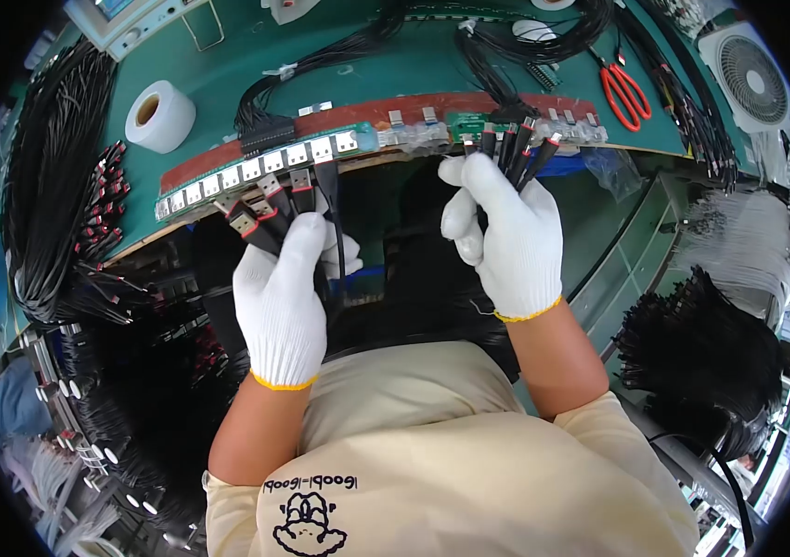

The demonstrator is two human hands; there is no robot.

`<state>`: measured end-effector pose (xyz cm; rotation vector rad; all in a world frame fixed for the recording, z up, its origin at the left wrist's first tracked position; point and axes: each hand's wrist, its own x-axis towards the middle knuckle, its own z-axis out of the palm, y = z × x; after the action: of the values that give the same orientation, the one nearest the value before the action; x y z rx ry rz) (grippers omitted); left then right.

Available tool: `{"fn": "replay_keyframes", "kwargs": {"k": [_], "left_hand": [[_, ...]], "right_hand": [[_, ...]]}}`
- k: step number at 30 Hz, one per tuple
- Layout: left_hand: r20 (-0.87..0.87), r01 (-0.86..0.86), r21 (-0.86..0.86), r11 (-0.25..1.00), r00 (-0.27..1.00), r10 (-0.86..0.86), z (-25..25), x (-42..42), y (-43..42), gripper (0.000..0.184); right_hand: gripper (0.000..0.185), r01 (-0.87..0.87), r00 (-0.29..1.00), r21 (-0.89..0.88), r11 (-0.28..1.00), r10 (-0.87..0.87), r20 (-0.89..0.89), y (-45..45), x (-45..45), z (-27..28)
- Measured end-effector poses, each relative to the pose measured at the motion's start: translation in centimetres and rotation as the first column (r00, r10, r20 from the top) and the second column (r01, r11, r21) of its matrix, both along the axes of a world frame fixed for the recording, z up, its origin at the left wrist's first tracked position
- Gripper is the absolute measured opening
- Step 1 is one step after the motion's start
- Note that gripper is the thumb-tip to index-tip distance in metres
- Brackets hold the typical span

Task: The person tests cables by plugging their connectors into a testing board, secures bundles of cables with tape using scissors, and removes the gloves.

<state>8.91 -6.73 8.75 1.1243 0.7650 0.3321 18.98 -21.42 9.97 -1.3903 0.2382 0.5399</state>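
Our plugs (pixel 303 197) fan out just past the fingertips of our left hand (pixel 282 292), its thumb and fingers clamped on them. Slim plugs (pixel 522 144) jut above our right hand (pixel 518 237), pinched likewise. Beyond both sits the row of sockets (pixel 251 169), along the green table's (pixel 219 93) near edge.

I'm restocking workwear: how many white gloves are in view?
2: one white glove on the left hand, holding black USB plugs; the other on the right hand, holding black cable plugs. Others could be hidden.
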Motion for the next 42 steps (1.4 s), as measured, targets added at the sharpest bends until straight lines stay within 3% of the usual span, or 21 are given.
{"fn": "replay_keyframes", "kwargs": {"k": [8,11,15,19,23,26,28,33,38,42], "left_hand": [[0.032,-0.024,0.034,0.999,0.999,0.023,0.8,0.5,0.8,0.024],[0.060,0.011,-0.042,0.999,0.998,-0.008,0.2,0.2,0.7,0.027],[0.084,0.013,-0.045,0.999,0.996,-0.010,-0.1,0.7,1.2,0.023],[0.118,0.048,-0.053,0.997,0.992,-0.041,0.3,1.2,1.2,0.019],[0.054,0.065,-0.060,0.996,0.997,-0.062,0.5,1.4,1.2,0.020],[0.015,-0.102,-0.023,0.995,0.995,0.102,0.9,1.2,0.4,0.022],[-0.002,-0.057,0.096,0.994,0.998,0.058,-0.4,0.0,1.1,0.025],[0.001,0.031,0.114,0.993,1.000,-0.031,-0.3,-0.5,1.7,0.024],[0.072,-0.024,0.004,1.000,0.997,0.024,-0.4,0.1,1.6,0.022],[0.070,-0.040,-0.062,0.997,0.997,0.044,-0.4,0.2,1.6,0.021]], "right_hand": [[0.031,-0.022,0.999,0.088,0.996,0.025,-0.024,-0.3,0.0,-0.2],[0.029,-0.034,0.999,0.104,0.994,0.038,-0.031,-0.1,0.5,-0.2],[0.028,-0.111,0.989,-0.025,0.994,0.108,-0.099,-0.2,-1.2,0.3],[0.031,-0.067,0.990,0.229,0.971,0.093,-0.106,-0.8,-0.6,-0.4],[0.029,-0.025,0.996,0.085,0.996,0.032,-0.088,0.0,-0.5,-0.6],[0.029,-0.121,0.988,0.123,0.985,0.132,-0.085,-0.4,1.0,-1.4],[0.027,-0.157,0.984,0.091,0.983,0.164,-0.077,-0.5,1.2,-1.4],[0.022,-0.155,0.984,-0.082,0.984,0.147,-0.100,0.0,1.0,-0.4],[0.021,-0.119,0.986,-0.004,0.993,0.118,-0.121,0.0,1.1,-1.0],[0.022,-0.030,0.999,-0.148,0.989,0.027,-0.023,0.8,0.7,-0.4]]}}
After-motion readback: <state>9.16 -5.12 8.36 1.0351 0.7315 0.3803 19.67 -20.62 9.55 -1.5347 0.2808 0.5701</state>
